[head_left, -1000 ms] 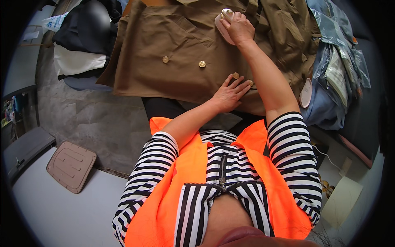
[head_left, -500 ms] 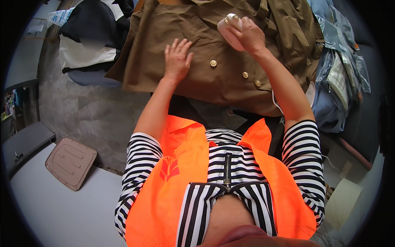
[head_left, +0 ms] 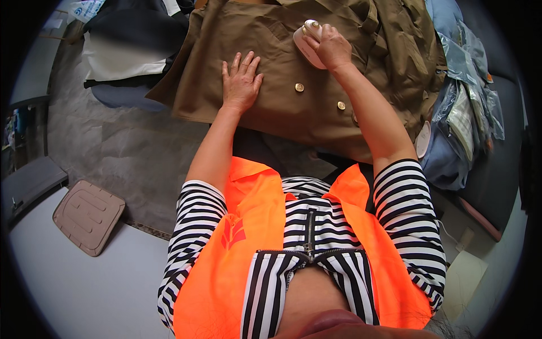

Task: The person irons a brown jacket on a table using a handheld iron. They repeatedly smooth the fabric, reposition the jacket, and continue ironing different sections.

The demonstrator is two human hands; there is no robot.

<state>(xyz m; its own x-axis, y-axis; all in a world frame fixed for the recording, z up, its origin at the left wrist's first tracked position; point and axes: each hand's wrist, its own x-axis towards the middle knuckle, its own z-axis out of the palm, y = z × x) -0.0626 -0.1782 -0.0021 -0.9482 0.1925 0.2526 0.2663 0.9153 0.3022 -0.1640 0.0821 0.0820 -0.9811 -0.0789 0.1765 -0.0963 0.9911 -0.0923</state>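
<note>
A brown double-breasted coat (head_left: 226, 104) with gold buttons (head_left: 299, 87) is spread out in front of me. My right hand (head_left: 333, 48) grips a small white and pale pink handheld iron (head_left: 305, 50), which rests on the cloth above the buttons. To the left, my left hand (head_left: 241, 85) lies flat on the coat with its fingers spread and holds nothing. The iron's underside is hidden against the fabric. Part of the coat passes out of view at the top.
Black and white folded garments (head_left: 127, 53) lie at the far left. Blue clothes in clear plastic bags (head_left: 466, 113) are heaped at the right, beside a white oval piece (head_left: 423, 139). A brown plastic lid-like panel (head_left: 89, 217) sits at the lower left.
My right hand has slid the iron a little to the left over the coat, away from the buttons. My left hand has shifted slightly left and stays flat on the cloth.
</note>
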